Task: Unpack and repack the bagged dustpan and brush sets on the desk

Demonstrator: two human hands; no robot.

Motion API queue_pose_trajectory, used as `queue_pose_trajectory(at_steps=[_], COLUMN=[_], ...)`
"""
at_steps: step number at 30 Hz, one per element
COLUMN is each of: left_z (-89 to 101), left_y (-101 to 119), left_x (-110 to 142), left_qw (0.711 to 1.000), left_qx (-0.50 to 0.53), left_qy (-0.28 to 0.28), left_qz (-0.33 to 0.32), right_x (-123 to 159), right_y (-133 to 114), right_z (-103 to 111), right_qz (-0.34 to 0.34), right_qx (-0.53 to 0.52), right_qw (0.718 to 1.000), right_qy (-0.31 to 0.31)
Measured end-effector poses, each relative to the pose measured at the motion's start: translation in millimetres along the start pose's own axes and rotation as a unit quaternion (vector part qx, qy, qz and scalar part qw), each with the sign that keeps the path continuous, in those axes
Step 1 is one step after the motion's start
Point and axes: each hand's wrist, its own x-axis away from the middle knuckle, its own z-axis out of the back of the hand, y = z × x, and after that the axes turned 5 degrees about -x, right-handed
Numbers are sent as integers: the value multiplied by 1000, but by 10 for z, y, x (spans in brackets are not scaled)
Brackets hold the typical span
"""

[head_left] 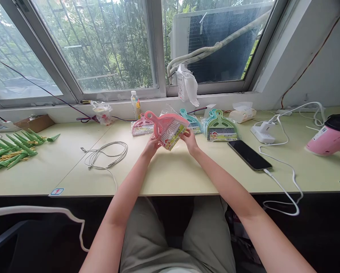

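Observation:
Between my hands, above the table, is a tilted pink dustpan and brush set (170, 127) in clear plastic wrap with a yellow-green label. My left hand (153, 146) grips its left lower side, and my right hand (189, 140) grips its right edge near the label. Behind it on the left lies another pink dustpan set (142, 126). A blue dustpan set (193, 123) lies just behind my right hand, partly hidden. Further right, green dustpan sets (221, 127) lie stacked with a bluish one, also wrapped.
A black phone (249, 154) on a white cable and a white charger (263, 132) lie to the right, with a pink cup (331, 134) beyond. A coiled cable (106, 155) lies left, near green cone-shaped pieces (13, 149). A bottle (135, 104) stands by the window.

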Motion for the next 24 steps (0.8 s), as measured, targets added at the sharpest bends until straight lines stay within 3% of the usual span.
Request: queue_pose_trajectory(at_steps=[3,6,8,12,14,19,21,24], left_z=[3,10,29,133,215,402,429,416], left_y=[30,54,61,62,59,92,147,239], left_x=[25,18,-22,-152,-213,-307,-302,-254], left_qw=[999,998,998,988,982,971,957,899], left_qx=[-19,-39,-47,-60,-62,-112,-164,-286], left_qy=[-38,-46,-10,130,173,209,227,244], left_qz=[11,24,34,58,46,-9,-80,-225], right_x=[23,42,47,59,72,62,41,17], right_y=[19,-3,-26,-56,-63,-111,-146,-184], right_z=[-17,-8,3,-18,-52,-76,-33,30], right_qz=[-21,-36,-43,-52,-62,-70,-68,-81], right_qx=[-16,-20,-26,-25,-18,0,11,35], right_qw=[999,999,999,998,998,996,996,991], right_qy=[-31,-17,-2,-2,-17,-52,-60,-98])
